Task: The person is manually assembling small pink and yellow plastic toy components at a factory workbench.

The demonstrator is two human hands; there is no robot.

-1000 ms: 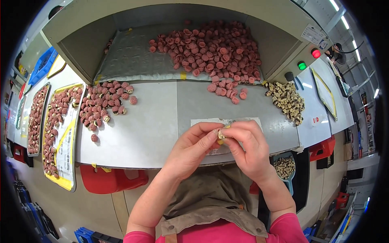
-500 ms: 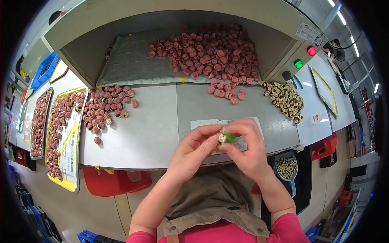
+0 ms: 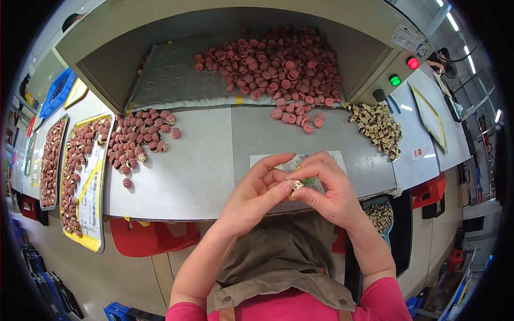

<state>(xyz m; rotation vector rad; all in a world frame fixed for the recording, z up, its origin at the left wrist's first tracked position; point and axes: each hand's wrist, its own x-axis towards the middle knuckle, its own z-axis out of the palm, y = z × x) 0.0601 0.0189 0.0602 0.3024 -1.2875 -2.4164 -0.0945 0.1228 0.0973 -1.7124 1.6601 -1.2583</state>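
In front of my body, above the table's near edge, my left hand (image 3: 256, 199) and my right hand (image 3: 331, 195) meet at the fingertips. Both pinch one small cream-and-dark piece (image 3: 297, 185) between thumbs and fingers. Something green (image 3: 309, 182) sticks out beside it under my right fingers, mostly hidden, and I cannot make out its kind. Below the hands lies a white printed sheet (image 3: 334, 159). Beyond them are loose pink, bumpy, hollow raspberry-like caps (image 3: 293, 113). Off to the right is a heap of cream-and-dark chunks (image 3: 376, 128).
A hooded machine (image 3: 214, 12) with lit buttons spans the back, a large pile of pink caps (image 3: 278, 64) inside. Filled pink pieces (image 3: 139, 134) lie at left, beside trays (image 3: 96, 235) of them. A scoop-shaped blue-grey pan (image 3: 387, 235) of chunks sits low right, near red stools (image 3: 144, 238).
My fingers have shifted around the small piece, and my left fingers have lifted and spread somewhat. Less of the green thing shows now. The hands stay in nearly the same place.
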